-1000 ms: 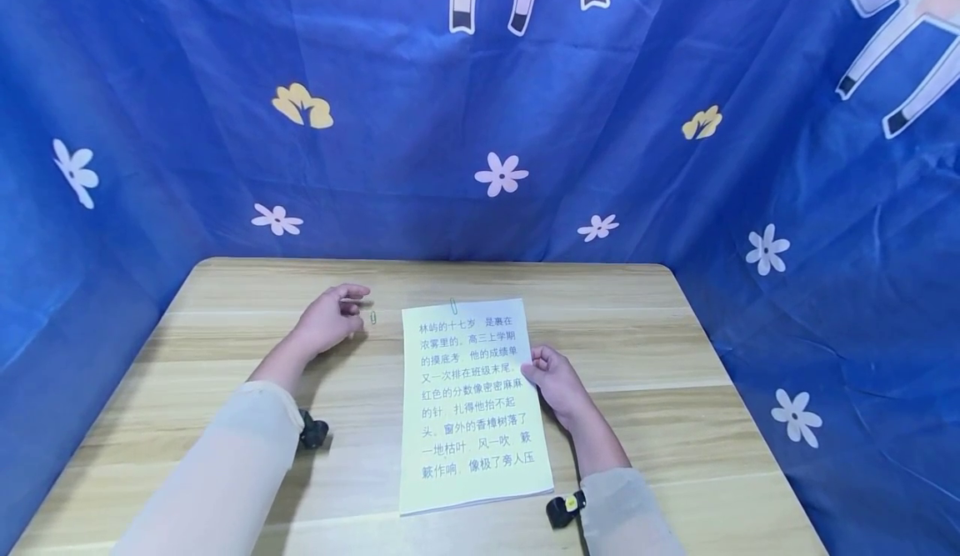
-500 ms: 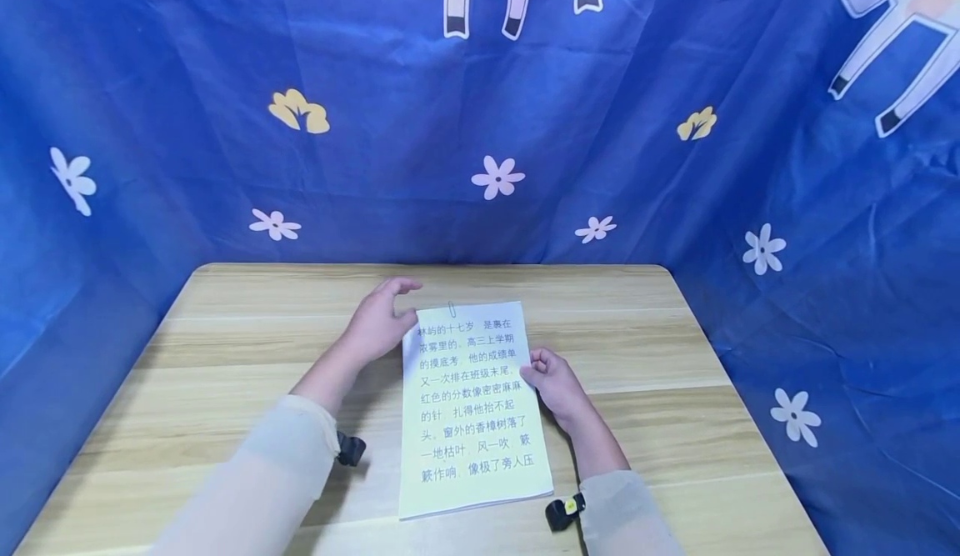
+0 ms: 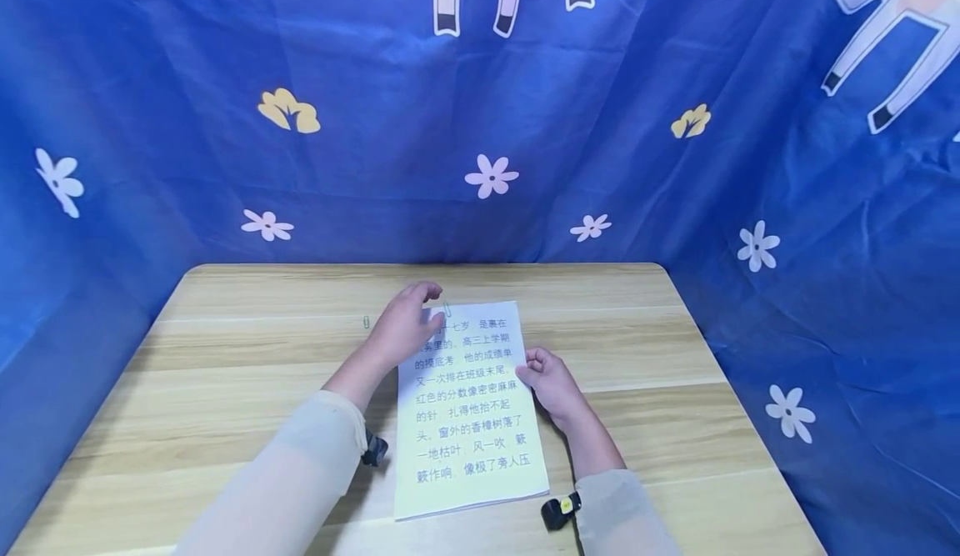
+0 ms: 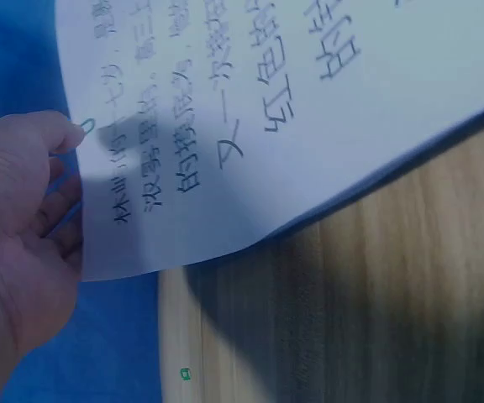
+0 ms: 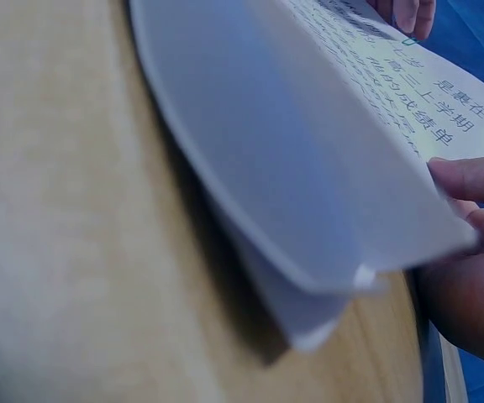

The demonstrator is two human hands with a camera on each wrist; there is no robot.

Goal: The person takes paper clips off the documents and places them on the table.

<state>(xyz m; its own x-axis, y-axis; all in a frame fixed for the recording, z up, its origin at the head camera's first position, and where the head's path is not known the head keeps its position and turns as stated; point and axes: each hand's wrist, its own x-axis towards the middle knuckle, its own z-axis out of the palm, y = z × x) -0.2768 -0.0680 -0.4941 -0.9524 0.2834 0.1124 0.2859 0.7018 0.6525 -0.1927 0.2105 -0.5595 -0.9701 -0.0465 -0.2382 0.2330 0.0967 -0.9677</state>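
Your bowed stack of white sheets shows you Chinese print, a green paper clip on its top edge, your right hand pinching its right edge.

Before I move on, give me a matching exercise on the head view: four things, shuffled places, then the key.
Things
1. Left hand
2. Right hand
3. Loose paper clip
4. Blue curtain

Places
A. On the table, left of the paper stack
B. Behind the table, printed with white flowers
C. Over the stack's top-left corner, next to the attached clip
D. At the stack's right edge, gripping it

Pairs: 1-C, 2-D, 3-A, 4-B
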